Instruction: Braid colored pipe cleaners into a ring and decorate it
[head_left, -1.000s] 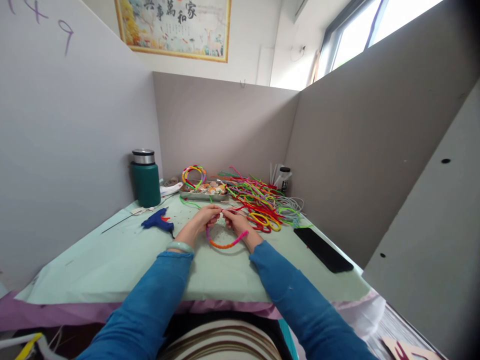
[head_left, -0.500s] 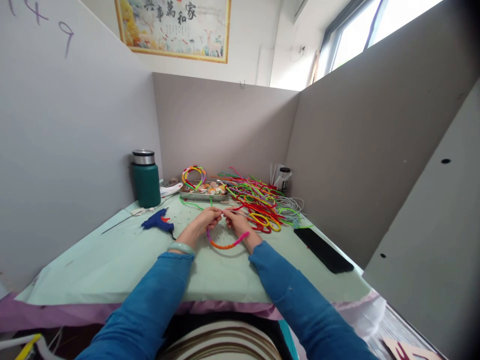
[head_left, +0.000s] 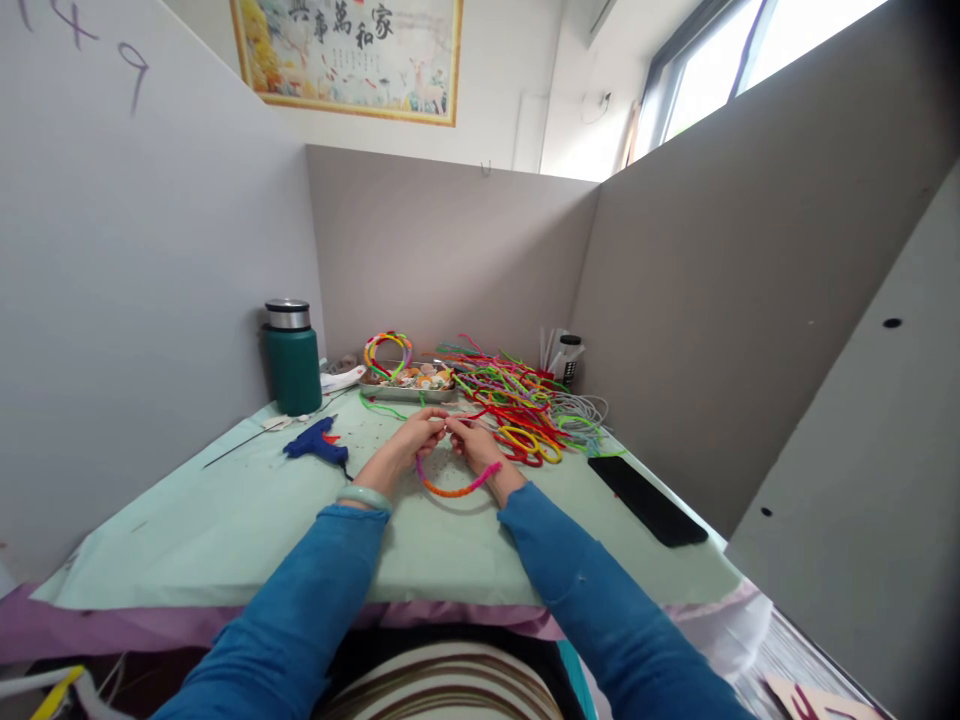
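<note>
My left hand (head_left: 421,437) is closed, its fingertips pinched on the far side of a curved headband (head_left: 450,492) wrapped in purple, orange and pink pipe cleaner. The band's wrapped part curves toward me below both hands, and its pink end lies by my right wrist. Close beside the left, my right hand (head_left: 472,445) pinches what looks like a thin pipe cleaner at the band. The fingers hide most of the spot where they meet. Just right of my right hand lie yellow and red loops (head_left: 532,443).
A heap of coloured pipe cleaners (head_left: 517,385) lies behind my right hand. Farther back stand a metal tray (head_left: 405,393) of small pieces and finished-looking hoops (head_left: 388,356). Left are a blue glue gun (head_left: 316,441) and green bottle (head_left: 293,365); right, a black phone (head_left: 646,500).
The fingers of my left hand have shifted slightly, with the index finger raised a little. The headband has moved a touch to the right; everything else stays put.
</note>
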